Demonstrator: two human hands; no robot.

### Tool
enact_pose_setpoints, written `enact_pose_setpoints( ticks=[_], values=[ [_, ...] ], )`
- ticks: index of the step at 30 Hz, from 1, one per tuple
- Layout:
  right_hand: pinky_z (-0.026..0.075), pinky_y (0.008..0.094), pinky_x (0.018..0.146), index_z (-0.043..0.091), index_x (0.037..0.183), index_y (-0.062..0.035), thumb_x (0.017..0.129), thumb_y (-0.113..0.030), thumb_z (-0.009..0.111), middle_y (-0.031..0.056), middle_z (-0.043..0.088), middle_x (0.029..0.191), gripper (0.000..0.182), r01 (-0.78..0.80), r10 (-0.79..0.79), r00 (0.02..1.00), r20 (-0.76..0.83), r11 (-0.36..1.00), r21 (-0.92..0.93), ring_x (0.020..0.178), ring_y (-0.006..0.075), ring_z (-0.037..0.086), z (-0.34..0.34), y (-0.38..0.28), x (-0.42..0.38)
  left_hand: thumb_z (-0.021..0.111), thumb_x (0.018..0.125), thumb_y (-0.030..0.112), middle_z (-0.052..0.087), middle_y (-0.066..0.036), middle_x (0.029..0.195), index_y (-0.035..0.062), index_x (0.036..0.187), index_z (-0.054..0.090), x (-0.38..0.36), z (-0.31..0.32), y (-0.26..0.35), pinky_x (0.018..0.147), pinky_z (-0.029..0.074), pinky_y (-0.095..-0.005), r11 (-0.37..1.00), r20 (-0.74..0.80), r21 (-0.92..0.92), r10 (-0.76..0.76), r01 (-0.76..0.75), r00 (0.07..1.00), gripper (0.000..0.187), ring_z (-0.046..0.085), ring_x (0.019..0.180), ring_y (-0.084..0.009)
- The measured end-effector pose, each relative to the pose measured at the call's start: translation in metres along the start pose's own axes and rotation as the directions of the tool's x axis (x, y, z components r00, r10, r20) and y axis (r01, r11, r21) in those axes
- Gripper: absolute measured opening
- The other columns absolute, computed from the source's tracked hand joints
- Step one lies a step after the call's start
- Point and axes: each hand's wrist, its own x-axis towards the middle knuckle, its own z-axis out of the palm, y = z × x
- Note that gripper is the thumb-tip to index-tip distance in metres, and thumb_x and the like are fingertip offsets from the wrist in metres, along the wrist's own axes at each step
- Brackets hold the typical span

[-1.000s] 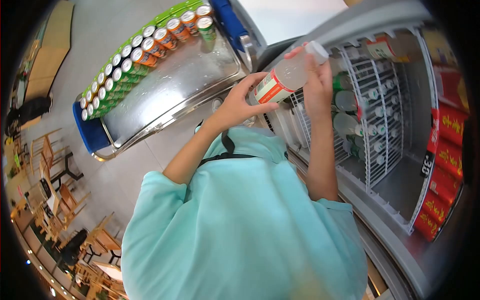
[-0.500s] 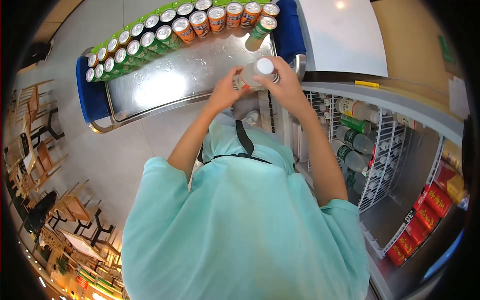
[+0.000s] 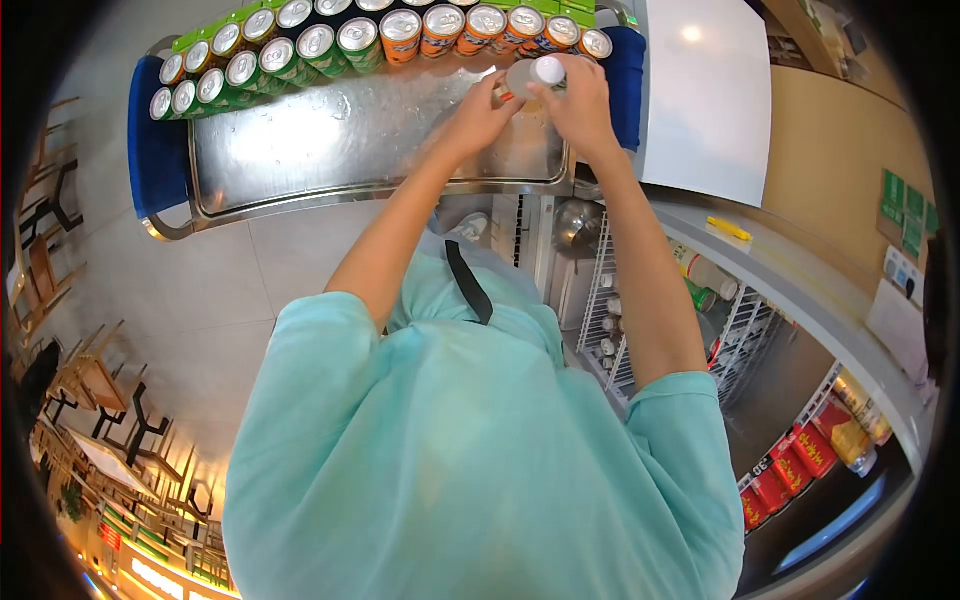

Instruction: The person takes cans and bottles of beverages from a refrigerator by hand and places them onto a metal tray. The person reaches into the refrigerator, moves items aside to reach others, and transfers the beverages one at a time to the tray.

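Observation:
A clear plastic bottle (image 3: 521, 78) with a white cap is held over the right part of a metal tray cart (image 3: 330, 150). My left hand (image 3: 482, 118) is closed round its left side. My right hand (image 3: 582, 100) grips it from the right, close to the cap. Just beyond the bottle stand orange drink cans (image 3: 443, 32), and green cans (image 3: 317, 50) continue the rows to the left. The bottle's lower part is partly covered by my fingers.
Blue covers (image 3: 160, 140) wrap the cart's ends. On my right is an open fridge with white wire shelves (image 3: 740, 335), bottles and red packs (image 3: 790, 465). A yellow cutter (image 3: 729, 229) lies on the counter edge (image 3: 800, 265). Wooden chairs (image 3: 95, 385) stand at left.
Both hands have moved the bottle forward, from the cart's near edge to beside the can rows. The view has shifted, and the front green can near the bottle is now hidden.

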Motion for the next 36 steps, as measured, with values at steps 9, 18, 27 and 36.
enact_pose_setpoints(
  ticks=[9,18,27,36],
  values=[
    [0.043,0.0494,0.099,0.063,0.125,-0.0056,0.079,-0.030,0.085,0.0150,0.063,0.121,0.056,-0.196,0.199,0.980,0.031,0.977,-0.078,0.116,0.0369,0.055,0.009,0.016,0.026,0.067,0.100,0.032,0.058,-0.008,0.135,0.0085,0.154,0.039,0.044,0.010,-0.028,0.089,0.052,-0.0292,0.960,0.090,-0.226,-0.148,0.165,0.985,0.065,0.063,0.103,-0.0137],
    [0.050,0.0411,0.094,0.059,0.130,-0.0028,0.081,-0.015,0.082,0.0148,0.066,0.116,0.055,-0.302,0.308,0.952,0.005,0.931,0.205,0.108,0.0303,0.061,-0.020,0.005,-0.022,0.062,0.102,0.037,0.058,-0.007,0.144,0.0129,0.150,0.046,0.011,-0.012,-0.030,0.098,0.049,-0.0368,0.947,0.145,-0.187,-0.237,0.262,0.961,0.056,0.063,0.119,-0.0183],
    [0.053,0.0301,0.074,0.068,0.117,-0.0038,0.089,-0.009,0.072,0.0057,0.070,0.089,0.028,-0.709,0.718,0.651,0.246,0.461,0.533,0.077,0.0136,0.064,-0.049,-0.030,-0.218,0.060,0.103,0.035,0.067,-0.002,0.123,0.0105,0.133,0.061,-0.132,-0.089,-0.086,0.085,0.049,-0.0291,0.869,0.092,0.008,-0.493,0.495,0.865,0.039,0.064,0.105,-0.0136],
    [0.053,0.0298,0.074,0.068,0.108,-0.0029,0.090,-0.005,0.071,0.0063,0.068,0.087,0.018,-0.560,0.772,0.606,-0.193,0.586,0.586,0.078,0.0150,0.064,-0.173,-0.038,-0.250,0.059,0.104,0.030,0.069,-0.007,0.120,0.0070,0.133,0.060,-0.117,-0.005,-0.062,0.088,0.050,-0.0299,0.925,0.249,0.247,-0.349,0.289,0.903,0.037,0.065,0.108,-0.0172]
  ],
)
